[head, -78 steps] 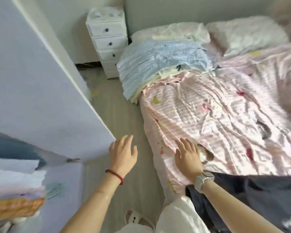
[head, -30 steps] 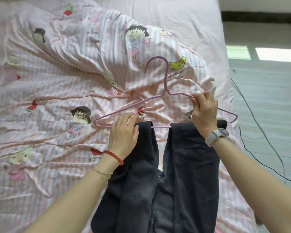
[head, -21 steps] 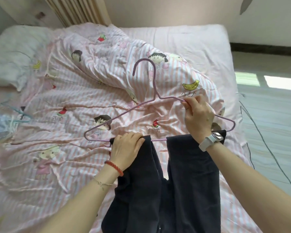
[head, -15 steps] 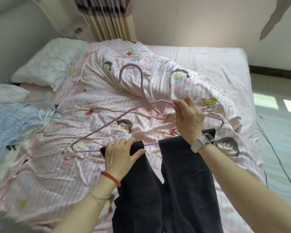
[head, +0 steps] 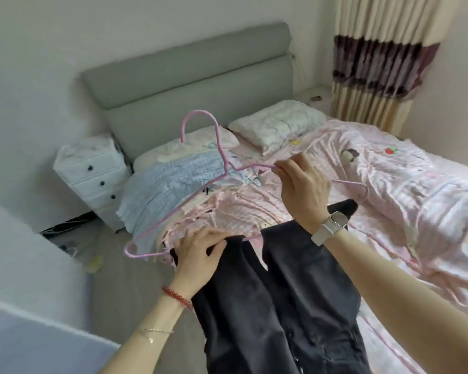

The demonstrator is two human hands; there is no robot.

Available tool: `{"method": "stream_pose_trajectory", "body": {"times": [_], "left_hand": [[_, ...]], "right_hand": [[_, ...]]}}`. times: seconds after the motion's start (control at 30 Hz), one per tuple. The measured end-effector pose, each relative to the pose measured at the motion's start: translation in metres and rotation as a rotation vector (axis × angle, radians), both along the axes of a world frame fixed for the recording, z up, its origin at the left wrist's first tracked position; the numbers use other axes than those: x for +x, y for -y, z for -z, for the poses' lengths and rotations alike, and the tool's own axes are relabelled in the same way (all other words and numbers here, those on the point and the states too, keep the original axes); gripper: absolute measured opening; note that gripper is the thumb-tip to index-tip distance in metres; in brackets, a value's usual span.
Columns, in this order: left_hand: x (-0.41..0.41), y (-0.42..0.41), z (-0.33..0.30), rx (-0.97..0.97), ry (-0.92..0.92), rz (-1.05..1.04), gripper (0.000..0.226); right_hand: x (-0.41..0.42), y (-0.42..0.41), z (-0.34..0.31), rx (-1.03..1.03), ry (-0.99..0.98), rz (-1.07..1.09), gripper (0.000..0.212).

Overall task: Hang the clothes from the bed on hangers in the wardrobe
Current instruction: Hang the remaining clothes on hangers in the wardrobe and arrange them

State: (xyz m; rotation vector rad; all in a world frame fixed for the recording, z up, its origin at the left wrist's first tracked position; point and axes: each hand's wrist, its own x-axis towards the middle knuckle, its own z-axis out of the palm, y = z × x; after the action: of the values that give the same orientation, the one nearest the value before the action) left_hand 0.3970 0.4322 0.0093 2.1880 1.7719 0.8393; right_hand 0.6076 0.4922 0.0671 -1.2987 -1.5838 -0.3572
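R hand (head: 303, 190) pinches the upper right arm of the pink wire hanger (head: 222, 157), fingers curled round the wire just right of the neck, watch on that wrist. L hand (head: 200, 255) grips the bottom bar at its left part together w/ the folded edge of the dark trousers (head: 281, 292), thumb on top of the cloth, fingers curled over it; red bead bracelet & thin chain on that wrist. Trousers are draped over the bottom bar, both legs hanging down toward the camera, a small dark end showing past the bar near the watch. Hanger is held up off the bed (head: 389, 184), tilted, hook pointing up toward the grey headboard (head: 187, 85), left corner low over the floor.

Behind it: pink striped duvet w/ cartoon prints, rumpled, covering most of the bed. A light blue checked garment (head: 168, 184) lies at the bed's near-left corner below the pillows (head: 276, 125). White drawer unit (head: 92, 171) w/ dark knobs stands beside the headboard on the left. Striped cream & maroon curtain (head: 376, 63) at the far right corner. A white panel edge (head: 25, 265) fills the lower left; can't tell what it belongs to
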Motion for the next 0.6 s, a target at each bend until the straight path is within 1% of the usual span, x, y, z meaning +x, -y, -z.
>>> {"method": "stream_pose_trajectory", "body": {"times": [0.1,0.2,0.27,0.33,0.4,0.47,0.53,0.6], "left_hand": [[-0.053,0.025,-0.018,0.155,0.033,-0.107,0.037],[-0.092,0.054,-0.037,0.322,0.070,-0.169,0.030],[-0.115,0.074,-0.047,0.392,0.053,-0.213,0.028],[-0.139,0.095,-0.052,0.433,0.058,-0.287,0.028],[-0.164,0.116,-0.057,0.455,0.047,-0.368,0.027],[-0.187,0.135,-0.061,0.438,-0.053,-0.414,0.028],[-0.212,0.158,-0.062,0.343,-0.205,-0.469,0.033],[-0.236,0.185,-0.061,0.238,-0.299,-0.566,0.040]], "right_hand": [[-0.069,0.004,-0.018,0.051,0.016,-0.127,0.022],[-0.133,0.017,-0.034,0.136,0.046,-0.296,0.014],[-0.171,0.028,-0.044,0.184,0.071,-0.421,0.005],[-0.205,0.038,-0.053,0.219,0.083,-0.522,0.008],[-0.235,0.048,-0.064,0.217,0.062,-0.586,0.004],[-0.259,0.057,-0.075,0.182,0.016,-0.623,0.012],[-0.286,0.069,-0.078,0.162,0.011,-0.666,0.021],[-0.312,0.086,-0.075,0.137,0.021,-0.715,0.024]]}}
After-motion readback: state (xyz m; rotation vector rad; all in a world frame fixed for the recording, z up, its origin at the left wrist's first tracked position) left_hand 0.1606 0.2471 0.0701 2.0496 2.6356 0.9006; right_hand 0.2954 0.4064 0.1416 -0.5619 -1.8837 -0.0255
